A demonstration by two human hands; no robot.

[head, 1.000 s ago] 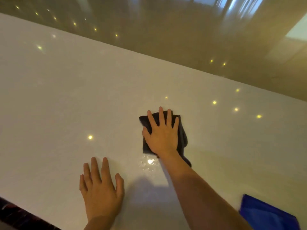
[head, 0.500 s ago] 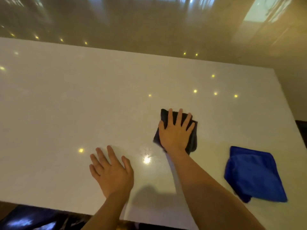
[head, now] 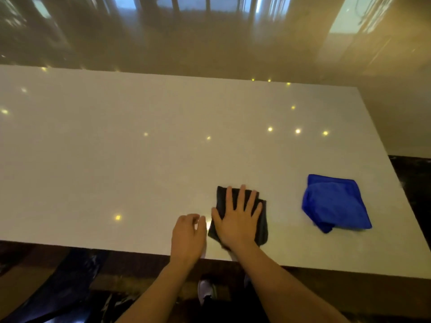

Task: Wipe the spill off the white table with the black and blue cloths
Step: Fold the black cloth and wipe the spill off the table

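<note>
Spanning most of the view, the glossy white rectangular table (head: 140,171) is seen carrying both cloths near its near edge, with ceiling lights mirrored as small bright dots on its surface. Toward the right end of that edge, the folded blue microfibre cloth (head: 335,202) is left lying by itself, well apart from both hands, probably kept in reserve for a second pass. Closer to the middle of the near edge, the folded black cloth (head: 262,220) is pressed flat under the right hand (head: 238,222), whose fingers are spread wide over it, pinning it rather than gripping it, so pressure is spread as it is wiped. Just beside it, the left hand (head: 187,236) is rested on the table with fingers loosely curled and nothing held, seemingly as a brace. Between the two hands a bright glint is visible; whether it is the spill or a reflected light cannot be told.
</note>
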